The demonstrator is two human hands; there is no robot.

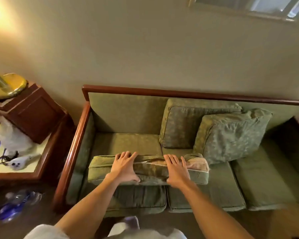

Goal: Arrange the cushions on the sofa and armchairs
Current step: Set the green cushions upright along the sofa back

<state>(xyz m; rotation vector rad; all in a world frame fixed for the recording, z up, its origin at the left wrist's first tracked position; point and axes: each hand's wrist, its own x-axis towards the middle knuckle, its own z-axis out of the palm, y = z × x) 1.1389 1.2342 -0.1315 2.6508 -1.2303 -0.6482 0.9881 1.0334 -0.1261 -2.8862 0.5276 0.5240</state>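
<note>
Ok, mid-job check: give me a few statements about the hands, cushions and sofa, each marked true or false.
1. Both hands, left hand and right hand, grip the long cushion. True.
2. The cushion's zip is fully closed. False: it gapes open, showing the filling.
3. Two cushions lean against the sofa back, the back cushion and the front cushion. True.
4. The left end of the sofa back has a cushion. False: it is bare.
</note>
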